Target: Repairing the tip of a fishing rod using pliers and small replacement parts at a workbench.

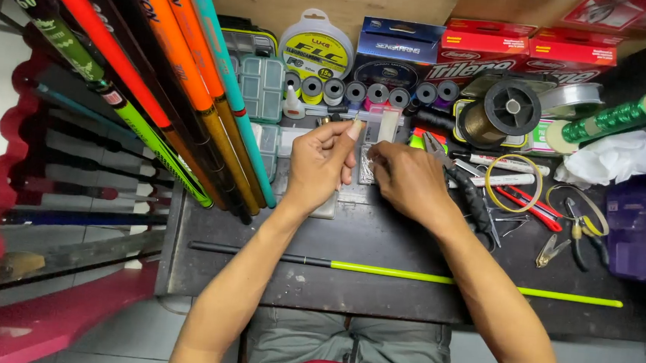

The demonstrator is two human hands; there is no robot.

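Two hands work at the middle of our dark workbench [376,284]. Our left hand [316,166] pinches a tiny piece (too small to name) between thumb and forefinger; our right hand [410,181] closes its fingertips on a small clear packet [368,164] lying just beside it. Far left, a clear compartment box [263,86] stands, contents unclear. Thread spools [367,94] line the far edge. A yellow-green rod [437,277] lies near us.

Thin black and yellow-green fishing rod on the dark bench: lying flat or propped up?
Lying flat: the thin black and yellow-green fishing rod rests lengthwise along the dark bench, crossing beneath both forearms.
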